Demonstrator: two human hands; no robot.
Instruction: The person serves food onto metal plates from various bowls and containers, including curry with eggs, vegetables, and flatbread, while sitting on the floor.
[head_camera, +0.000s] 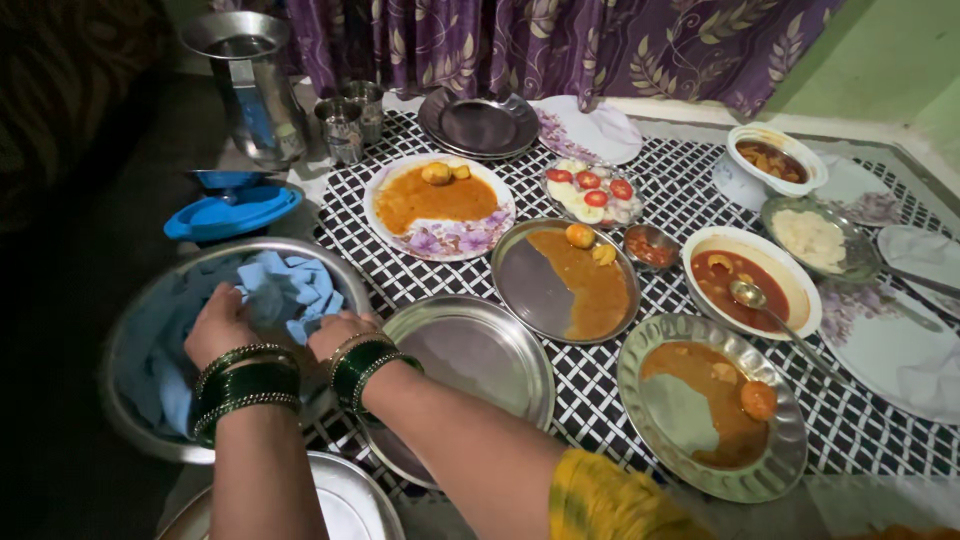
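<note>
Left hand: I see fingers buried in blue cloth; grip unclear.
Right hand: fingertips hidden, state unclear.
Basin: near rim cut off.

No packages, labels, signs or screens showed in my head view, nothing boxed, wrapped or printed with a tag among the dishes, no display anywhere on the laid checked cloth.
</note>
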